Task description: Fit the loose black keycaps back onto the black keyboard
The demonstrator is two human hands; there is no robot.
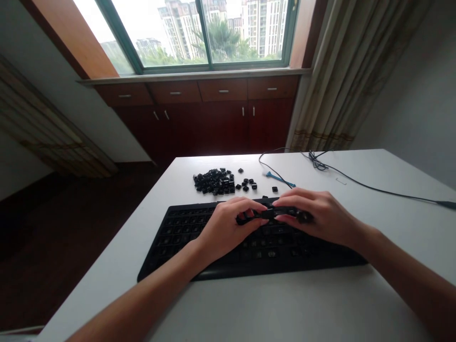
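I grip a long black keyboard piece (274,213) between my left hand (228,228) and right hand (313,213), both clamped on it, over the black keyboard (185,237).

Matt black plastic keyboard (178,237), glossy plastic keycaps (213,181), smooth white tabletop (320,304).
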